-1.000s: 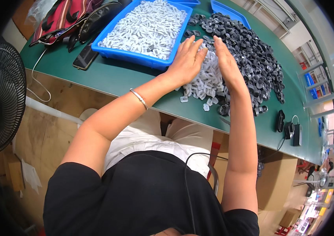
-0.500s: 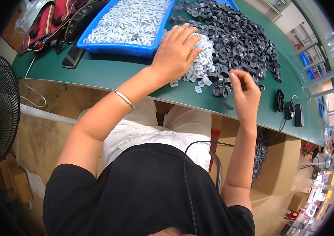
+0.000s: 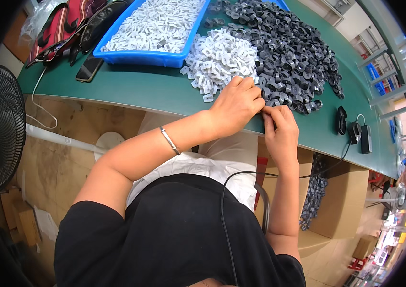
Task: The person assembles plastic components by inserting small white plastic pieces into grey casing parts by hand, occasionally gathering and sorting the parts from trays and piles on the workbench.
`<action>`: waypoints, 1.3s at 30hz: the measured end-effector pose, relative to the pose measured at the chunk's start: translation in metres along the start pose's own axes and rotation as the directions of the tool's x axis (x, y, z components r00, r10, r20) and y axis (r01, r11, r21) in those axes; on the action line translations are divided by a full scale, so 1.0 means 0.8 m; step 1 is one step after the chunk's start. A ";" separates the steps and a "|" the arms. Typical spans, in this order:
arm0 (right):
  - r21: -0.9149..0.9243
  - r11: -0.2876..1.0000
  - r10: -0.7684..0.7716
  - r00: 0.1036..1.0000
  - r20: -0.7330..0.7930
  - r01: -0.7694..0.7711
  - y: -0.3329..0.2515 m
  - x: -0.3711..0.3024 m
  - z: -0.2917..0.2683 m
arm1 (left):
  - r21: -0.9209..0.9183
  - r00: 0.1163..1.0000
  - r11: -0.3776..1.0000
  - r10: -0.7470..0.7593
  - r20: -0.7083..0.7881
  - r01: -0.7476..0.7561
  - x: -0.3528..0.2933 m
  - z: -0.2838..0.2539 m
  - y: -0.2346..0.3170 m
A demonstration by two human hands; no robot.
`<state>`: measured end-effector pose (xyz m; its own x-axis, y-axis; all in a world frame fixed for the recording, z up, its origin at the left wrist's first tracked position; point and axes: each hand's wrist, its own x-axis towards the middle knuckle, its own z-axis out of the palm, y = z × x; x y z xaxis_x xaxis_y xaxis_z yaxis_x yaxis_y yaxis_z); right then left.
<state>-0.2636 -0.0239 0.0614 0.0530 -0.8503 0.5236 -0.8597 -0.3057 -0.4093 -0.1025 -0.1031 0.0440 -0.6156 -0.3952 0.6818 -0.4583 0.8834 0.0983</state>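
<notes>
Lying in a heap near the middle of the worktop's (image 3: 131, 91) front edge, the white bits (image 3: 222, 57) are touching the dark rings (image 3: 289, 62) on their right. The rings are making a bigger heap, spreading toward the back edge and the right end. Just in front of both heaps, over the front edge, two hands are meeting. The left hand (image 3: 235, 107) is reaching over from the left, showing its back, and its fingers are bending in and staying close together. The right hand (image 3: 281, 131) is bending its fingers too, and its thumb and first finger are pointing at the left hand's fingertips. The hands are looking as if they are touching. I cannot tell if they are pinching a small thing, because the fingers are hiding that spot.

A bracelet (image 3: 170, 140) is circling the left wrist. Just left of the white heap, a blue tray (image 3: 140, 58) is holding lots more white bits. A phone (image 3: 88, 70) is lying left of the tray, and a red bag (image 3: 64, 24) is sitting at the back left corner. Toward the right end, near the front edge, three black blocks (image 3: 354, 133) are standing in a row. Below that edge, a box (image 3: 341, 203) is holding more rings. Past the left end, a fan (image 3: 3, 129) is standing.
</notes>
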 end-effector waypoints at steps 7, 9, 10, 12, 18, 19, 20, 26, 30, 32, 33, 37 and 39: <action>0.222 0.973 0.050 0.997 0.058 -0.062 0.014 0.005 -0.007 | 0.058 0.996 0.996 0.076 -0.035 -0.074 0.007 -0.003 -0.006; 0.287 0.953 0.079 0.993 0.084 -0.100 0.020 0.005 -0.005 | 0.024 0.996 0.997 0.072 -0.049 -0.071 0.010 -0.006 -0.009; 0.378 0.918 0.101 0.992 0.070 -0.120 0.024 0.004 -0.001 | -0.005 0.996 0.998 0.064 -0.063 -0.064 0.012 -0.007 -0.012; 0.465 0.875 0.125 0.990 0.059 -0.138 0.024 0.005 0.000 | -0.007 0.997 0.998 0.062 -0.046 -0.062 0.014 -0.011 -0.014; 0.518 0.853 0.069 0.998 -0.011 -0.053 0.017 0.015 0.004 | -0.198 0.998 0.980 -0.013 -0.064 0.000 0.017 -0.041 -0.015; 0.525 0.846 0.131 0.991 -0.033 -0.094 0.013 0.016 0.006 | -0.388 0.983 0.912 -0.173 -0.061 0.137 0.014 -0.049 -0.013; 0.533 0.835 0.196 0.979 -0.055 -0.137 0.009 0.017 0.009 | -0.561 0.946 0.787 -0.324 -0.024 0.255 0.011 -0.058 -0.012; 0.147 0.985 -0.092 0.996 -0.007 0.092 -0.017 0.022 0.025 | -0.881 0.719 0.080 -0.615 0.325 0.467 -0.046 -0.098 0.004; -0.066 0.991 -0.114 0.993 -0.007 0.114 -0.031 0.018 0.044 | -0.796 0.637 -0.308 -0.481 0.603 0.521 -0.088 -0.109 0.040; -0.067 0.991 -0.118 0.993 -0.005 0.117 -0.034 0.015 0.047 | -0.726 0.609 -0.424 -0.397 0.686 0.541 -0.104 -0.108 0.052; -0.097 0.980 -0.176 0.983 -0.041 0.172 -0.033 0.013 0.048 | -0.700 0.600 -0.478 -0.373 0.708 0.530 -0.109 -0.106 0.057; -0.166 0.945 -0.301 0.946 -0.118 0.280 -0.027 0.010 0.054 | -0.649 0.524 -0.525 -0.389 0.758 0.550 -0.131 -0.084 0.065; -0.001 0.974 -0.225 0.966 -0.127 0.226 -0.028 0.005 0.049 | -0.660 0.521 -0.529 -0.410 0.749 0.534 -0.140 -0.069 0.060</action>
<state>-0.2241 -0.0373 0.0434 0.1797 -0.6983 0.6929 -0.8256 -0.4900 -0.2797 -0.0200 -0.0025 0.0125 -0.6131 -0.7563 -0.2284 0.3369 -0.5118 0.7903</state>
